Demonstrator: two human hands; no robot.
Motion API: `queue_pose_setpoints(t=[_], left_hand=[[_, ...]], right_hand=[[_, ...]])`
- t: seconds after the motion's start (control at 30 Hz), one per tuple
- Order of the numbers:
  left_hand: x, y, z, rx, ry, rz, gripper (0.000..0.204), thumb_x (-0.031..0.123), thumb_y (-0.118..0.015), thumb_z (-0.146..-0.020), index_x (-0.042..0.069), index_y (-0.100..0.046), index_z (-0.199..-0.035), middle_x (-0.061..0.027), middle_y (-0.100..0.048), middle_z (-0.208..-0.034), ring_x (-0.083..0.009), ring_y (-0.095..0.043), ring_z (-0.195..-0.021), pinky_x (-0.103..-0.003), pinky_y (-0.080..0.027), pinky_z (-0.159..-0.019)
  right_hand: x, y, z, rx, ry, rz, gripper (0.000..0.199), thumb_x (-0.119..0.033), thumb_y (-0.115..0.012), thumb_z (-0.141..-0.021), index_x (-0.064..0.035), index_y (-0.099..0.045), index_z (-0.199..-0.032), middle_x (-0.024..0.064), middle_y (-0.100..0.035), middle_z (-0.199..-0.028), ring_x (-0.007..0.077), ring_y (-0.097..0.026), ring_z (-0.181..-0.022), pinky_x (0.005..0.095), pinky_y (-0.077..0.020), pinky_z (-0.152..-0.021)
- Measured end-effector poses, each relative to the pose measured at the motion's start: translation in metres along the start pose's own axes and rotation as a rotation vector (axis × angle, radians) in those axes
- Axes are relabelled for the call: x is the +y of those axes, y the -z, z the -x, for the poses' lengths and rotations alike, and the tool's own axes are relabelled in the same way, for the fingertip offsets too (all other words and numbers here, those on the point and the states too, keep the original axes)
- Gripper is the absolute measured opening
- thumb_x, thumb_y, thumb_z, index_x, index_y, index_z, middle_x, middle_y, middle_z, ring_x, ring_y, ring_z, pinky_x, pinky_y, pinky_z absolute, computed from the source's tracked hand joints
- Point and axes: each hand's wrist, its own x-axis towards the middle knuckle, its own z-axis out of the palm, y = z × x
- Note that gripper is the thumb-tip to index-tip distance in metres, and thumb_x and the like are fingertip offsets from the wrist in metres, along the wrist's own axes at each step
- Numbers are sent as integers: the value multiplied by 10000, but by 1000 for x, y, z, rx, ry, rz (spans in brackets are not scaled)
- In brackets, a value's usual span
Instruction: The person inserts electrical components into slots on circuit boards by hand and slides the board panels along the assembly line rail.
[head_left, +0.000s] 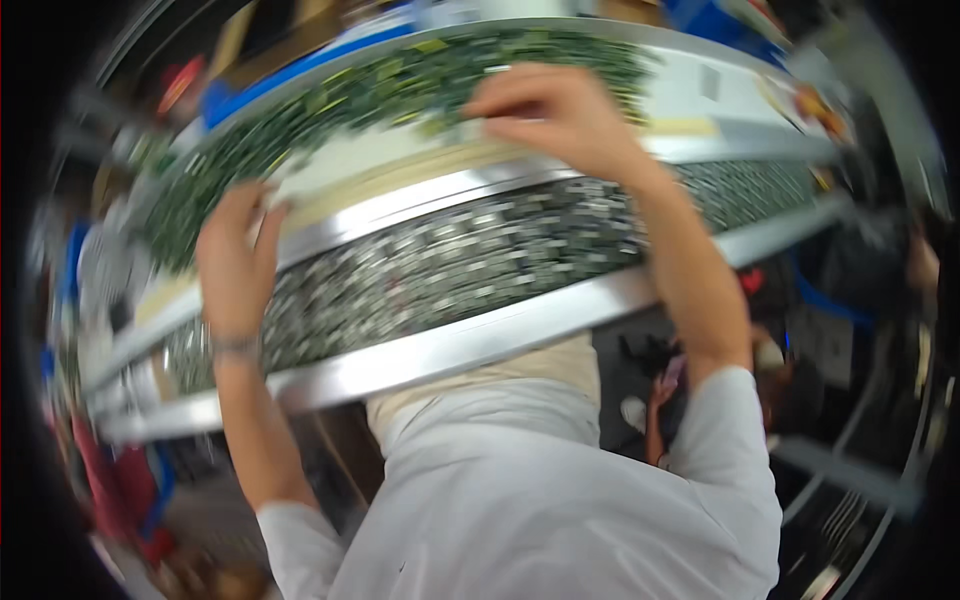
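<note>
My left hand (238, 250) is over the left part of the work surface, at the edge of a heap of small green pieces (330, 95). Its thumb and fingers are a little apart, and nothing shows between them. Farther right and higher, my right hand (555, 115) reaches over the same heap with fingers bent toward the thumb in a pinch. Whatever is at its fingertips is too blurred to make out. Beneath both arms runs a long channel packed with small dark, shiny pieces in rows (430, 265). Motion blur hides what kind the pieces are.
Bright metal rails (470, 340) border the channel on its near side and its far side. A pale strip (400, 175) lies between heap and channel. At the right, another person's arm (655, 425) shows below the rail. A blue edge (310, 65) runs behind the surface.
</note>
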Motion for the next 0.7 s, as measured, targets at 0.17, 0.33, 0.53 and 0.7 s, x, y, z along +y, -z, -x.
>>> queue_pose_setpoints(t=[0.17, 0.33, 0.53, 0.7], left_hand=[[-33, 13, -11, -98, 36, -194, 266, 206, -730, -885, 0, -742, -1052, -189, -756, -968, -376, -726, -921, -444, -570, -841], [-47, -24, -5, -7, -117, -180, 234, 123, -705, -910, 25, -701, -1122, -154, -739, -967, -318, -716, -851, -415, -565, -806], [-26, -33, -5, 156, -227, -10, 113, 35, -656, -888, -33, -689, -972, -177, -697, -941, -334, -686, -868, -420, -555, -794], [-4, -9, 7, 129, -105, 64, 105, 25, -655, -882, -39, -689, -958, -179, -686, -939, -337, -675, -874, -413, -549, -794]], right_hand=[[-60, -6, 14, -202, -70, -54, 200, -44, -757, -876, -24, -786, -1074, 80, -740, -1055, 195, -714, -917, 303, -567, -817], [-55, -38, 30, -300, -36, 3, 235, 31, -792, -816, -20, -779, -1045, 77, -749, -1051, 196, -718, -912, 297, -571, -804], [-62, -51, 49, -253, -75, 189, 217, 15, -822, -784, -25, -783, -994, 86, -773, -1027, 215, -731, -863, 291, -587, -752], [-51, -60, 47, -266, 2, 197, 199, -5, -835, -770, -38, -792, -961, 76, -779, -1024, 229, -726, -850, 311, -584, -764]])
